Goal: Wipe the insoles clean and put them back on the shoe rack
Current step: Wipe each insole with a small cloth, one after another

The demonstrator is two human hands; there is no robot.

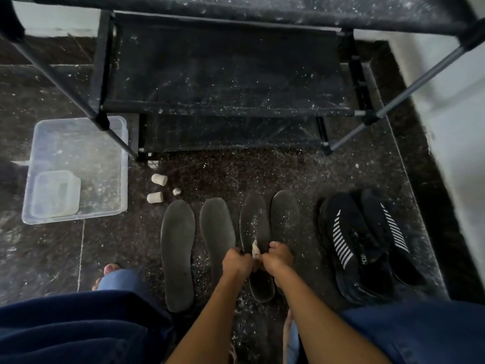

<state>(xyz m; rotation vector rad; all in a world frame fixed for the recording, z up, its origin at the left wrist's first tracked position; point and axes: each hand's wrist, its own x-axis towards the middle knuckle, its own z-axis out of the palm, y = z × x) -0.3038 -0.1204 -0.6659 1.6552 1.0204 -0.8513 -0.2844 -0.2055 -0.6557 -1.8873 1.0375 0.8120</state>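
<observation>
So both hands, left hand (237, 261) and right hand (277, 258), pinch a small pale cloth (256, 249) right over the speckled dark grey foam insole (256, 232), which runs lengthwise straight ahead from the knuckles toward the dusty black shoe rack (225, 74).

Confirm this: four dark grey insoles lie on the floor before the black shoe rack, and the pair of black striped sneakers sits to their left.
Wrong side. The head view shows the pair of black striped sneakers to the right of the four dark grey insoles, which do lie on the floor before the black shoe rack.
</observation>
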